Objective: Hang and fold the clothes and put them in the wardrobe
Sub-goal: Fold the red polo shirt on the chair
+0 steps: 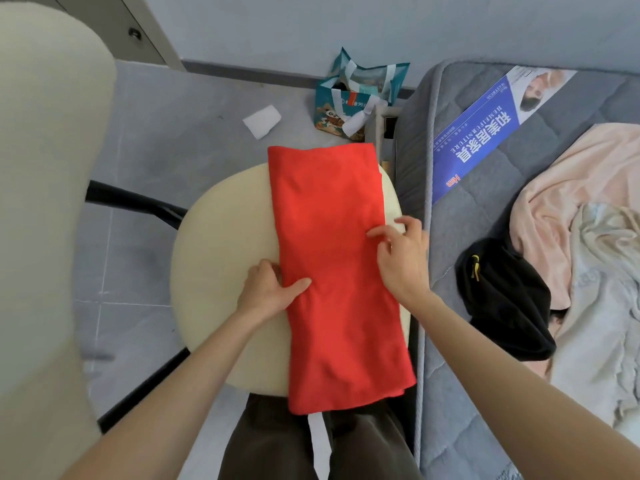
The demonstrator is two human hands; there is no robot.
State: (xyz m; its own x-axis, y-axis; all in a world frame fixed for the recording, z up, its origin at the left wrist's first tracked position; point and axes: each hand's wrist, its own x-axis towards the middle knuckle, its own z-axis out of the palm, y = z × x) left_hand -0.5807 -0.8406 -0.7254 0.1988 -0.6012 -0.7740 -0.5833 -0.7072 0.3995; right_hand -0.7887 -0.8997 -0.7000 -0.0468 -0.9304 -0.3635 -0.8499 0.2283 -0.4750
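Cloth (332,265) lies folded on the stool (221,237), long axis 12 to 6 o'clock, left hand (273,289) gripping its 9 o'clock edge, thumb on top, right hand (401,258) pinching its 3 o'clock edge, slightly nearer 12.

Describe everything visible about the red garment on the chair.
The red soft-looking fabric garment is folded into a long, fairly smooth strip lying flat across the cream round chair seat, both ends overhanging it. A white strip shows below its near end. The left hand grips its left edge, thumb on top; the right hand pinches its right edge.
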